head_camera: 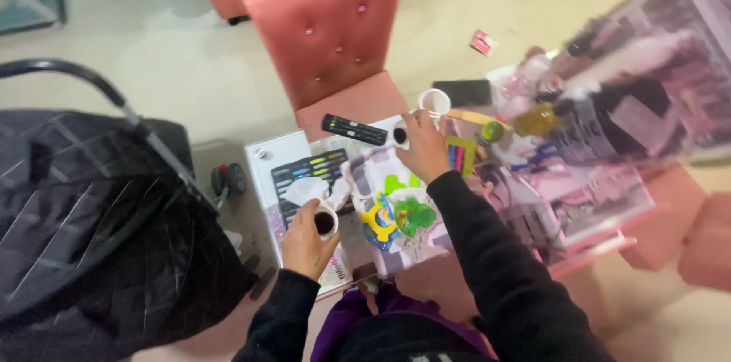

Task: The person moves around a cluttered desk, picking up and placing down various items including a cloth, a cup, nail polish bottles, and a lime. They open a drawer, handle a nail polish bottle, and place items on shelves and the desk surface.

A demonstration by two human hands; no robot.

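My left hand (306, 239) grips a small white cup (325, 221) with dark liquid inside, near the table's front left edge. A crumpled white tissue (311, 189) lies just beyond it. My right hand (425, 146) reaches farther across the table and holds a second small white cup (400, 134), also dark inside. An empty white cup (435, 101) stands right behind that hand. A black remote control (354, 130) lies to the left of the right hand.
A cluttered low table (263, 160) holds a box of coloured markers (308, 173), bright plastic toys (397, 216), bottles (535, 120) and a black phone (462, 92). A pink chair (331, 35) stands beyond it. A dark stroller (91, 202) is at left.
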